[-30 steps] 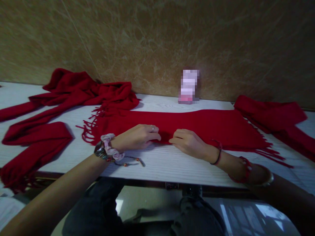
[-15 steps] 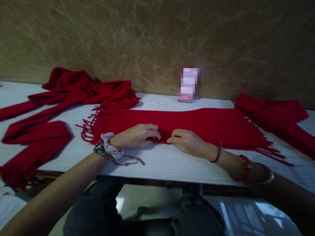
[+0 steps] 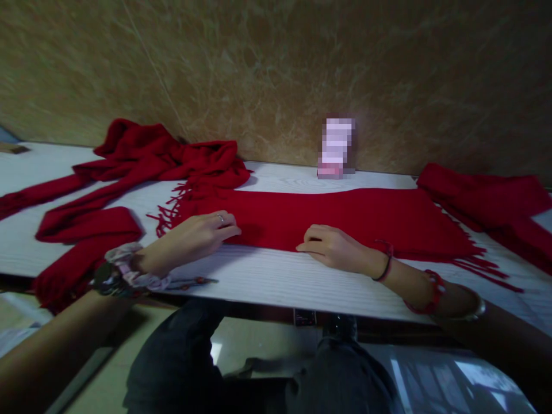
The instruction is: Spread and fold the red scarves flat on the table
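A red fringed scarf (image 3: 276, 215) lies long and flat across the white table, its tassels at both ends. My left hand (image 3: 200, 236), with a ring and a scrunchie at the wrist, is at the near edge of this scarf, left of the middle. Its fingers are bent and pressed together on the edge; the thumb is partly hidden. Right of the middle, my right hand (image 3: 330, 246) has its thumb and fingers closed at the same near edge. Bare scarf shows between the two hands.
More red scarves lie crumpled at the left (image 3: 159, 152) and another red scarf (image 3: 487, 190) at the right. A blurred-out phone-like object (image 3: 336, 146) leans on the brown marble wall (image 3: 267, 75). The white table's (image 3: 259, 282) front edge runs above my legs.
My left hand has slid left along the scarf's near edge, away from my right hand. My right hand stays at about the same place on the scarf. The view has shifted slightly.
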Motion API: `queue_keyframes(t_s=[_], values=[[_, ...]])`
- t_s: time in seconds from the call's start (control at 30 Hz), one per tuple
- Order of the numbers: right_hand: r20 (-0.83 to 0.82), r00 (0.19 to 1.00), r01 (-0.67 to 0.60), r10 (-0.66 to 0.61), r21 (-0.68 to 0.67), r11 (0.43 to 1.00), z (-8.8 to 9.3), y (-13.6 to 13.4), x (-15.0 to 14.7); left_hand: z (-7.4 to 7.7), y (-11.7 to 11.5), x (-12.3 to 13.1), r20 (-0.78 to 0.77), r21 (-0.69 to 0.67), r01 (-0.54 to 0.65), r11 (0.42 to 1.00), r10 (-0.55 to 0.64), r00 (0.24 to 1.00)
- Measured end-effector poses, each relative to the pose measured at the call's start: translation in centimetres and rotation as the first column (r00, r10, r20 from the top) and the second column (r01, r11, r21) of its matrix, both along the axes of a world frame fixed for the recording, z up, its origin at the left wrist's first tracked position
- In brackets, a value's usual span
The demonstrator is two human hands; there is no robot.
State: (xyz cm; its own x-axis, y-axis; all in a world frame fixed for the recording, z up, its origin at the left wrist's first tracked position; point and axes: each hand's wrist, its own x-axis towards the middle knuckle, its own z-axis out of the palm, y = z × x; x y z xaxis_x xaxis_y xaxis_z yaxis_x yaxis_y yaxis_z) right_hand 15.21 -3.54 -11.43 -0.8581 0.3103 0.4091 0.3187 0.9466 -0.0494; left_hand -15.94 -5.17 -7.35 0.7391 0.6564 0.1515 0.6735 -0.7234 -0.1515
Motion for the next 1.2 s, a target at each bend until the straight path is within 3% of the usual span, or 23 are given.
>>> queue_keyframes(t_s=[0.2,0.33,0.43,0.63,0.73,0.97,1.2], values=[[0.059,0.998,-0.001,-0.001,0.032,0.999,0.4,-0.2,0.1,-0.3,-2.0,-1.8,-0.077,0.011,-0.027,1.0,0.027,0.997],[0.061,0.996,0.062,-0.065,0.052,0.997,0.5,-0.6,-0.6,-1.2,-2.6,-1.8,0.024,0.095,-0.02,0.995,0.018,1.0],[0.077,0.987,0.139,-0.143,0.06,0.988,0.7,-1.1,-2.8,-1.5,-2.2,-1.9,0.069,0.182,0.021,0.983,-0.034,0.997],[0.118,0.969,0.216,-0.216,0.013,0.976,1.4,-1.6,-9.1,-1.6,-1.6,-3.1,-0.022,0.238,-0.083,0.968,0.091,0.996],[0.13,0.971,0.208,-0.203,-0.027,0.978,1.3,-1.2,-10.6,-1.9,-1.8,-3.6,-0.018,0.283,-0.096,0.954,0.105,0.994],[0.073,0.979,0.2,-0.192,-0.137,0.97,1.0,-0.7,-10.2,-2.2,-1.8,-3.5,0.005,0.328,-0.057,0.943,0.059,0.998],[0.018,0.975,0.221,-0.22,-0.147,0.964,0.7,-0.4,-10.7,-2.6,-1.3,-6.7,0.033,0.269,-0.164,0.949,0.161,0.986]])
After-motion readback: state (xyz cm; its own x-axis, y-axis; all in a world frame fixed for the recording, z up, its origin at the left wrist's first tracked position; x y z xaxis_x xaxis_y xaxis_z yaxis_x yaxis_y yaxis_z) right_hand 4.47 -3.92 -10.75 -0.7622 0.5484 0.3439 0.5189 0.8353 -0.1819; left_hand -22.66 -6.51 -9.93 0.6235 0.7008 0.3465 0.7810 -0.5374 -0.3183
